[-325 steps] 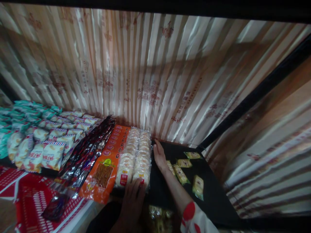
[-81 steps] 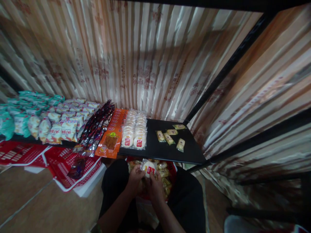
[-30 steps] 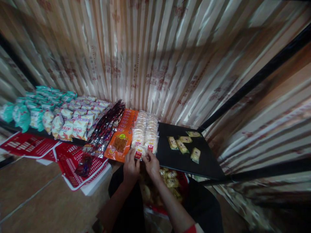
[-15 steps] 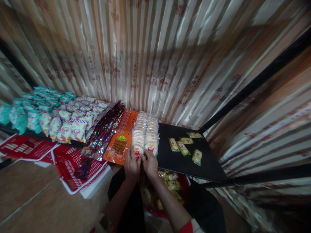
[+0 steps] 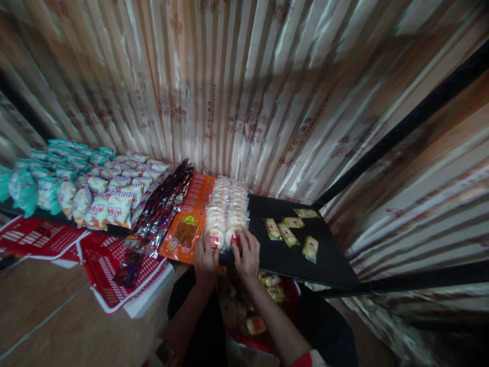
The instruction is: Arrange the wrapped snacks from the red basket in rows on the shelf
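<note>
Two columns of clear-wrapped round white crackers (image 5: 217, 214) stand side by side near the shelf's front edge, with red labels on the front packets. My left hand (image 5: 206, 265) grips the front packet of the left column, its fingers bent over the near end. At the right column's front, my right hand (image 5: 247, 257) closes on another cracker packet (image 5: 232, 236), fingers along its right side and thumb nearer the middle. The undersides of both grips are hidden. Left of the columns lies an orange snack bag (image 5: 185, 230) with brown sticks pictured on it.
Several small yellow packets (image 5: 289, 234) lie loose on the black shelf (image 5: 275, 262). Dark shiny packets (image 5: 160, 214), white packets (image 5: 120, 206) and teal packets (image 5: 25, 188) line its left. Red baskets (image 5: 99, 262) sit below. A pleated curtain (image 5: 237, 92) hangs behind.
My right hand has shifted right, away from my left hand, and now sits at the right column's front corner. My left hand stays at the left column.
</note>
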`<state>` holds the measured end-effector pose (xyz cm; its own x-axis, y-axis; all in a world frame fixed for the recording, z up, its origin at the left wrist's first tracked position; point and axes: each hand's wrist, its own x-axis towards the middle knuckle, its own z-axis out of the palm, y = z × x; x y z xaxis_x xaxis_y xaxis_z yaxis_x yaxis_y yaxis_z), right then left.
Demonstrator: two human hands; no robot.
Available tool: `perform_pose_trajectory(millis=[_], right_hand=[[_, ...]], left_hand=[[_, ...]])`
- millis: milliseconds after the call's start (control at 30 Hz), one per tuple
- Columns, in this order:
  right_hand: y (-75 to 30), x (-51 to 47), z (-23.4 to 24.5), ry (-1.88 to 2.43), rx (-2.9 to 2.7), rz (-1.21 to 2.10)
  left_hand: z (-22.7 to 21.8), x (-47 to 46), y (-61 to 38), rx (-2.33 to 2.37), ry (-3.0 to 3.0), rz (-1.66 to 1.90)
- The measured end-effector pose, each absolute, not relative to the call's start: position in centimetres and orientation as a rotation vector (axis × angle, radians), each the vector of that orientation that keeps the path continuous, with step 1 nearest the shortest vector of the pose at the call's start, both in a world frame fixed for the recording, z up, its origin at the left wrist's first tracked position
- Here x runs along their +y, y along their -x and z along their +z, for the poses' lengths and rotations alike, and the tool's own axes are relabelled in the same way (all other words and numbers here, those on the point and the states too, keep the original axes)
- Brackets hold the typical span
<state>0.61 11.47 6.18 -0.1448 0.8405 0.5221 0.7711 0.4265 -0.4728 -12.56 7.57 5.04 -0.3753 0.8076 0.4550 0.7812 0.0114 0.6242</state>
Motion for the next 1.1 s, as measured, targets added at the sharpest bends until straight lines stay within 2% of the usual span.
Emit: perform_pose_trajectory(millis=[233, 700, 1100], right_hand=[[-1.2, 14.3, 5.6, 1.493, -1.963, 0.139], [-0.9, 16.1, 5.9, 1.389, -2.018, 0.292], [-0.7, 16.0, 6.0, 1.369, -2.041, 0.293]], left_hand=[[5.1, 7.9, 12.7, 2.213, -1.749, 1.298], [4.4, 8.7, 12.9, 2.201, -1.82, 1.296], [5.0, 9.2, 12.9, 2.193, -1.84, 1.268]])
